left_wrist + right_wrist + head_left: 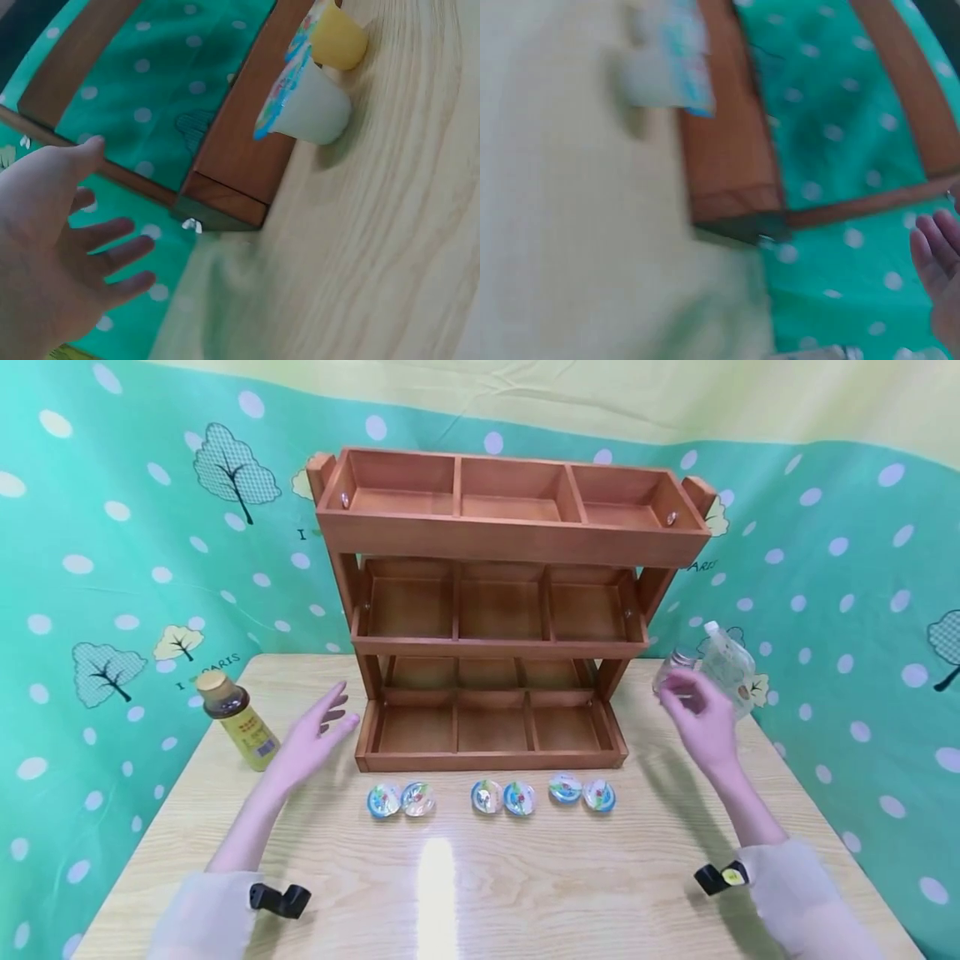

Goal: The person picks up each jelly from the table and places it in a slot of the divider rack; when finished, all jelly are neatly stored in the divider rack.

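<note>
Dotted cloth [165, 602] behind wood-grain desk [540, 885] | your left hand [307, 752] empty, relaxed, near bottle [251, 731] | your right hand [703, 718] empty, loosely bent, near jar [682, 657] | six lidded cups [487, 796] before the rack [517, 542]

Head cam: bright, light approx. from above. Wooden rack [510, 537] best lit at top tier; insides of lower tiers dimmer. Hard white glare strip [437, 893] on table [570, 881] in front of rack, a bit L of its ctr. Soft arm shadows on table at both sides of rack. Wide-angle stretch, esp. curtain [825, 610] far R of rack. L wrist cam: dimmer, slightly soft; hazy greenish reflection by rack's end. R wrist cam: heavy blur, cups [660, 79] beside rack smeared, table next to rack washed out.
</note>
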The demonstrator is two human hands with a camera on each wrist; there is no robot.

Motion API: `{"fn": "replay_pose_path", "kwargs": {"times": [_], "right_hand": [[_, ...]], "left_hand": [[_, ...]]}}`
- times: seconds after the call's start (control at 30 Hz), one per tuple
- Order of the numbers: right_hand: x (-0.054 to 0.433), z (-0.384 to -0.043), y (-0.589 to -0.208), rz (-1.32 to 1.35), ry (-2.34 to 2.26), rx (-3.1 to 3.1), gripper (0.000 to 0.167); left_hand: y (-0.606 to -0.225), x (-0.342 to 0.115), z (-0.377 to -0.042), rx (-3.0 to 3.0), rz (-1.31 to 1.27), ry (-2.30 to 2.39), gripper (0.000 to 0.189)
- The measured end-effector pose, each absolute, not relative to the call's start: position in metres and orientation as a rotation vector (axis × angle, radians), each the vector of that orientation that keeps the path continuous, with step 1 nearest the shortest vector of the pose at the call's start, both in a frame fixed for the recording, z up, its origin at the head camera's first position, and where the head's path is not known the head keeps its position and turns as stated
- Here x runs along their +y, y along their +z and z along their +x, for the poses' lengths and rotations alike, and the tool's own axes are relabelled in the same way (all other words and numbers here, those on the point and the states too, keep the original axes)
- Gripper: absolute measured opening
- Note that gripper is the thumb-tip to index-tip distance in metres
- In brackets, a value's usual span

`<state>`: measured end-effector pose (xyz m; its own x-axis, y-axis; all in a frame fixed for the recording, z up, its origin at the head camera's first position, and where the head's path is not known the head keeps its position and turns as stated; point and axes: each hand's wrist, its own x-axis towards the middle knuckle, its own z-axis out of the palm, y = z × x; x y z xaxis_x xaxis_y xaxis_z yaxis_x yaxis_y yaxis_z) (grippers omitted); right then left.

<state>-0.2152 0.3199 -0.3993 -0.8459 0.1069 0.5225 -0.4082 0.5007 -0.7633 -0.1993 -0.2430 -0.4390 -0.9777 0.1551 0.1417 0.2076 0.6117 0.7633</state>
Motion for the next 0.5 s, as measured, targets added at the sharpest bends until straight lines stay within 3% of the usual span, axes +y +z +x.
{"fn": "replay_pose_path", "kwargs": {"times": [0.3,0.5], "right_hand": [[0.299,-0.194,-0.435,0.647,1.509,-2.463,0.025],[0.299,-0.189,-0.445,0.787,1.522,-2.658,0.025]], "left_hand": [[-0.458,-0.241,-0.204,-2.949,-0.342,-1.495,0.093],[-0.469,-0.241,-0.208,-2.990,-0.352,-1.553,0.094]]}}
